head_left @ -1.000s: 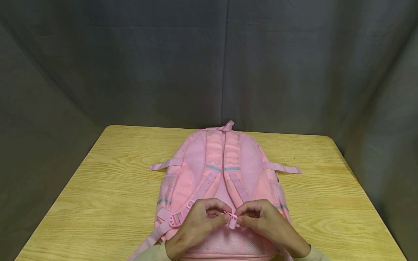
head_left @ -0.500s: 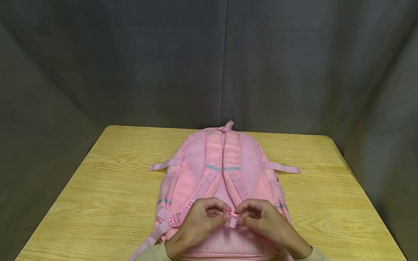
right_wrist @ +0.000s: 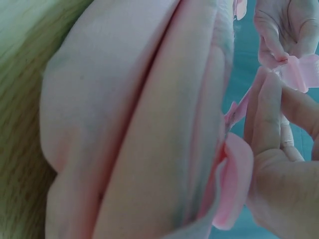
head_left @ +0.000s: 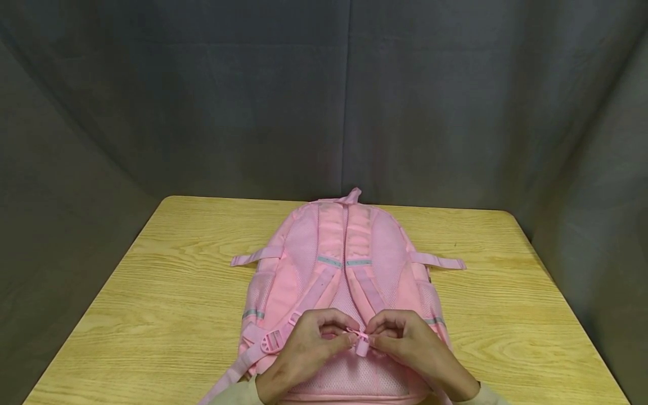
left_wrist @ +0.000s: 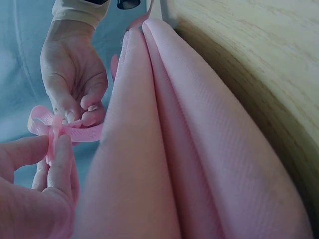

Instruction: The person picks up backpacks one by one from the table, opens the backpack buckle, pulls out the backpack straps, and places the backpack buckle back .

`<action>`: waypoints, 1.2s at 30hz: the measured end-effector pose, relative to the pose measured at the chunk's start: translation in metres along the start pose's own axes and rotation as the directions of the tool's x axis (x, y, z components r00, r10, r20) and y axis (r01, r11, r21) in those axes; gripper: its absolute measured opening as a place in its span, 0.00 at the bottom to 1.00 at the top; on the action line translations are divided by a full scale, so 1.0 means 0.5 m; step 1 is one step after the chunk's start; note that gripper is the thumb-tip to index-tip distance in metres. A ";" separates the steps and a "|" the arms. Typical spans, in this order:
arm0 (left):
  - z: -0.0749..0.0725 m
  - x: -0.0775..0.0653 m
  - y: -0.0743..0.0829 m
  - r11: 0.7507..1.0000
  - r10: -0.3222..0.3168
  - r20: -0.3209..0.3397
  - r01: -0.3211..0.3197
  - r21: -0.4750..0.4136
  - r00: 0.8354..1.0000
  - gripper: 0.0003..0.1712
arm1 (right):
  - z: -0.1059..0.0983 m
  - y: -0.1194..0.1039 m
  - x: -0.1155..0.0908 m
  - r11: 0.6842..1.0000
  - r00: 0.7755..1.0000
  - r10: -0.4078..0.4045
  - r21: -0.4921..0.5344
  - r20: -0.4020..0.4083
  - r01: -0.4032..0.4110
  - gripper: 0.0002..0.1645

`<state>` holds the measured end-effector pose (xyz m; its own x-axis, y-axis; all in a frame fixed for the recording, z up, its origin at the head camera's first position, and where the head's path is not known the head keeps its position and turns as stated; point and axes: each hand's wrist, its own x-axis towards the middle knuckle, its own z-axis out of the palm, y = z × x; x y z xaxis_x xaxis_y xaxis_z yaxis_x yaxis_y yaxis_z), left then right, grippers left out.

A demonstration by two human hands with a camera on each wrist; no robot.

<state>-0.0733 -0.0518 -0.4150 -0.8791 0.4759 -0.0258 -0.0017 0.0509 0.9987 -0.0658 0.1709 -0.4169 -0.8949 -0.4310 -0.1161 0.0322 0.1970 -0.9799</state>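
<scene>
The buckle (left_wrist: 55, 137) is sitting at the fingertips of the left hand (head_left: 309, 346), and the strap (left_wrist: 82, 133) is running from it to the fingertips of the right hand (head_left: 419, 347). The left hand is pinching the buckle between thumb and fingers, leaving a gap no wider than the part itself. The right hand is pinching the strap between thumb and fingertip, its other fingers curling toward the palm. Both hands are working close together above the lower part of the backpack (head_left: 304, 236), with the strap's loose end hanging between them. The buckle is appearing as small, pink and smooth, like plastic; its exact outline is staying partly hidden by the fingers. The strap is showing a flat, ribbed weave and is forming a rounded loop beside the buckle. The backpack is lying with its shoulder straps (head_left: 331, 230) facing up, midway between the left and right edges of the table (head_left: 152, 309); its grab loop (head_left: 352, 196) is pointing toward the far edge. Soft pink fabric is bordering finely perforated mesh panels, and grey strips (head_left: 359, 262) are crossing the padded shoulder straps. A larger slotted buckle (head_left: 273, 341) is resting toward the left edge. The table is displaying light wood grain and rounded far corners.
</scene>
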 end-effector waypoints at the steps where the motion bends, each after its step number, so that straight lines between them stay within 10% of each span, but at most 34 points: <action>1: 0.000 0.000 0.000 1.000 0.001 0.000 -0.001 0.001 1.000 0.09 | 0.000 0.000 0.000 1.000 1.000 0.000 -0.001 0.004 0.000 0.11; 36: 0.002 -0.001 -0.009 1.000 0.008 0.001 -0.008 -0.007 1.000 0.09 | 0.008 -0.001 0.005 0.999 0.999 -0.048 0.015 -0.008 0.048 0.11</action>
<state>-0.0722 -0.0515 -0.4194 -0.8784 0.4775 -0.0176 0.0021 0.0407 0.9992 -0.0661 0.1662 -0.4175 -0.8991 -0.4324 -0.0678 -0.0041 0.1633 -0.9866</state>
